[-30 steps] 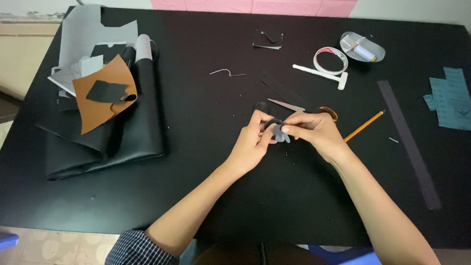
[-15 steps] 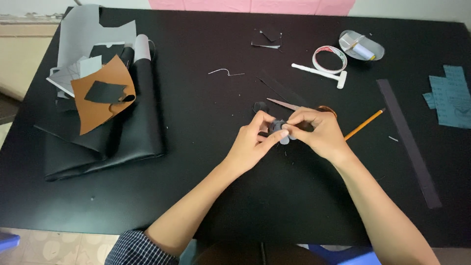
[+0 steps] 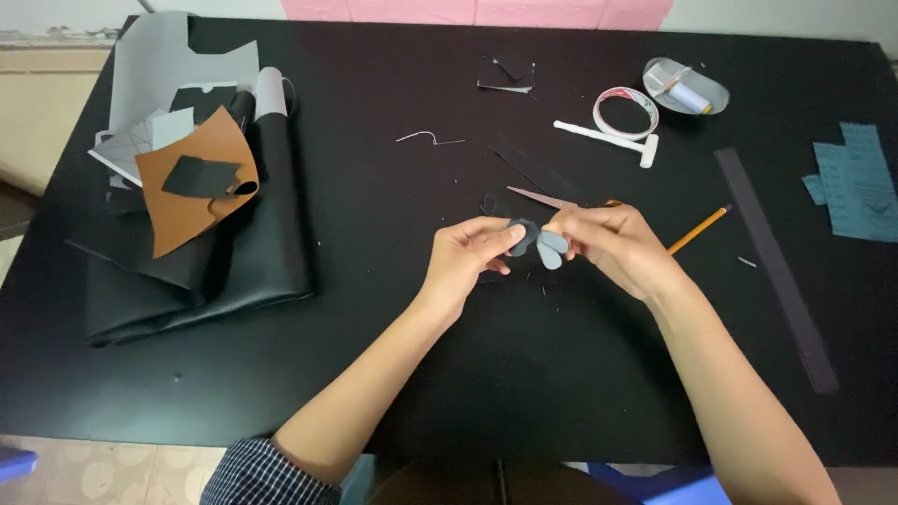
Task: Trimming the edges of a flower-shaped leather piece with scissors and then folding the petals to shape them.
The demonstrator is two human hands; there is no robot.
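Observation:
Both my hands meet above the middle of the black table [image 3: 393, 374]. Between them is a small cluster of grey-blue rounded leather pieces [image 3: 537, 241]. My left hand [image 3: 466, 262] pinches its left side with thumb and fingers. My right hand [image 3: 613, 243] pinches its right side. Just behind my hands lie scissors [image 3: 547, 199] with a pinkish blade and an orange pencil [image 3: 698, 230].
A pile of black, brown [image 3: 192, 192] and grey leather sheets sits at the left. At the back right are a tape roll [image 3: 626, 112], a white tool [image 3: 608, 142] and a clear case [image 3: 685, 86]. A dark strip [image 3: 774, 271] and blue-grey cut pieces [image 3: 856, 182] lie at the right.
The small grey-blue pieces have been turned and spread between my fingers, showing rounded petals. Both hands stayed in about the same place.

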